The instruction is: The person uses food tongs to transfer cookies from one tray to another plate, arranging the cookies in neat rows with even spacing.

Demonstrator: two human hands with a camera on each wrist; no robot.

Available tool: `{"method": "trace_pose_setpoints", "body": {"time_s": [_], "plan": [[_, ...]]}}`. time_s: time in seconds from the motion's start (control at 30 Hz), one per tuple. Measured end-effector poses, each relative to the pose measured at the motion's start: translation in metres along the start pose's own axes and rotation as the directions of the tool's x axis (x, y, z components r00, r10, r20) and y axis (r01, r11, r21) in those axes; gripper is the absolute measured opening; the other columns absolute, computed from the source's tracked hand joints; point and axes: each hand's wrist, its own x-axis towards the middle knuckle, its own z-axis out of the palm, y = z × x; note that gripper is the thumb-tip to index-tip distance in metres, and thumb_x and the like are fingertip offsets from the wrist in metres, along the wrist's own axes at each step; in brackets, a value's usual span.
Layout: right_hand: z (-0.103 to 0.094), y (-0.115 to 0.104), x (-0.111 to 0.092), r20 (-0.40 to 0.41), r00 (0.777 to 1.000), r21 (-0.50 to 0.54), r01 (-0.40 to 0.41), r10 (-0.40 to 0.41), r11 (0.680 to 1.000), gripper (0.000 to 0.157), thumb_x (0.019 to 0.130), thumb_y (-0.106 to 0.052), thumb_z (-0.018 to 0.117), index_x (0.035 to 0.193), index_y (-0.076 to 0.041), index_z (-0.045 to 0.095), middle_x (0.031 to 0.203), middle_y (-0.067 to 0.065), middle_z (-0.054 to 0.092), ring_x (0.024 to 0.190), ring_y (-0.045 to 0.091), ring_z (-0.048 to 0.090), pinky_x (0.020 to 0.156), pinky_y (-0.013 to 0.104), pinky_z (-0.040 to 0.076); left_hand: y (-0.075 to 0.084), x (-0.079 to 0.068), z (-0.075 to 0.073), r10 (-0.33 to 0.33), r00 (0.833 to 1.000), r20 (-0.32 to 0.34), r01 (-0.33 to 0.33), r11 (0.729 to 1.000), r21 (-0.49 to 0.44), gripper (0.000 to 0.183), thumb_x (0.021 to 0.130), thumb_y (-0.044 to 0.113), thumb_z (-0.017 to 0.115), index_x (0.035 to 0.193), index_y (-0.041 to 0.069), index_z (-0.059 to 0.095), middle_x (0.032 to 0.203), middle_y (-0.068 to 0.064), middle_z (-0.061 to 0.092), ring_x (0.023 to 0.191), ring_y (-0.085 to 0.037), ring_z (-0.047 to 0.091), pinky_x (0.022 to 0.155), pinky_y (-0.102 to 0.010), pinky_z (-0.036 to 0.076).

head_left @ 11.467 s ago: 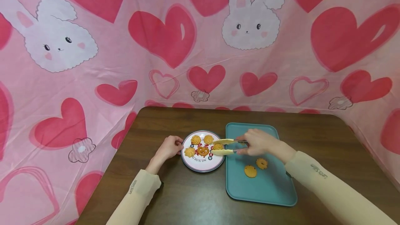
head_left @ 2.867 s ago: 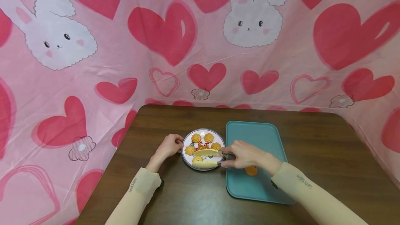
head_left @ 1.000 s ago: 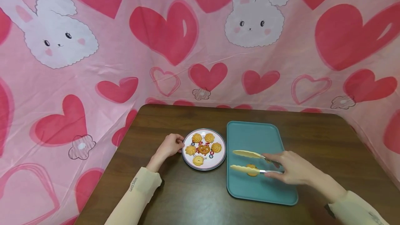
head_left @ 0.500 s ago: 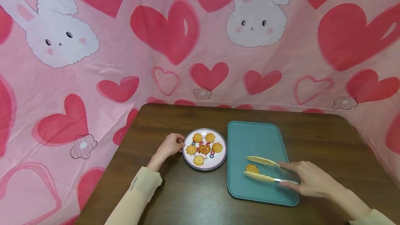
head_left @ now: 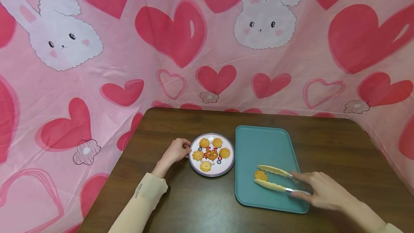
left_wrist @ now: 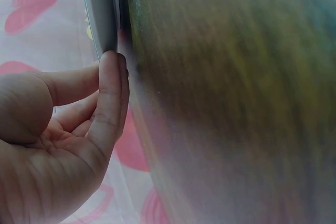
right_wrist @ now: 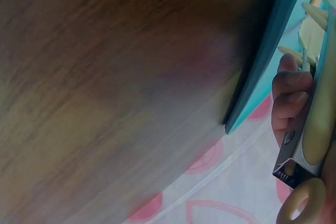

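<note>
My left hand (head_left: 176, 150) pinches the left rim of a white plate (head_left: 225, 168) between thumb and fingers, seen close in the left wrist view (left_wrist: 79, 108). Several piped butter cookies (head_left: 224, 152) lie in a ring on the plate around a pretzel-shaped cookie (head_left: 211, 154). A flower-shaped cookie (head_left: 205, 166) with a hole sits at the near side. In my right hand (head_left: 326, 191) are tongs (head_left: 273, 185) with cream-coloured tips and metal arms. The tips stand spread on either side of a round cookie (head_left: 261, 175) with dark specks on the teal tray (head_left: 265, 143).
The tray stands just right of the plate on the dark wooden table (head_left: 194, 204). A pink cloth (head_left: 207, 56) with hearts and rabbits hangs behind and at the sides of the table.
The flower-shaped cookie with a hole has gone from tray to plate by the tongs. Since then the tongs have moved back right, around the round cookie. The left hand stays at the rim.
</note>
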Motion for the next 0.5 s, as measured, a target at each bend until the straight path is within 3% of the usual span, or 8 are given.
{"method": "trace_pose_setpoints", "body": {"time_s": [0.27,0.5], "plan": [[-0.0001,-0.0005,-0.0020,0.032,0.999,0.027,-0.025,0.024,0.999,0.056,0.085,-0.049,0.076,0.118,-0.004,0.072,0.099,-0.001,0.075,0.077,-0.004,0.058,0.061,0.027,0.052,-0.0007,-0.0002,0.0000,-0.017,1.000,-0.004,0.017,1.000,-0.003,0.026,0.094,0.003,0.067,0.118,-0.005,0.066,0.087,-0.010,0.062,0.070,-0.019,0.061,0.066,-0.030,0.058],[0.0029,0.0002,-0.0029,-0.012,1.000,0.013,0.010,-0.010,1.000,0.054,0.084,-0.045,0.078,0.117,-0.004,0.072,0.096,-0.003,0.074,0.074,-0.006,0.055,0.058,0.026,0.050,0.0001,0.0002,0.0010,-0.008,1.000,-0.007,0.008,1.000,-0.007,0.025,0.094,0.003,0.066,0.118,-0.005,0.066,0.087,-0.010,0.062,0.069,-0.017,0.061,0.065,-0.030,0.058]]}}
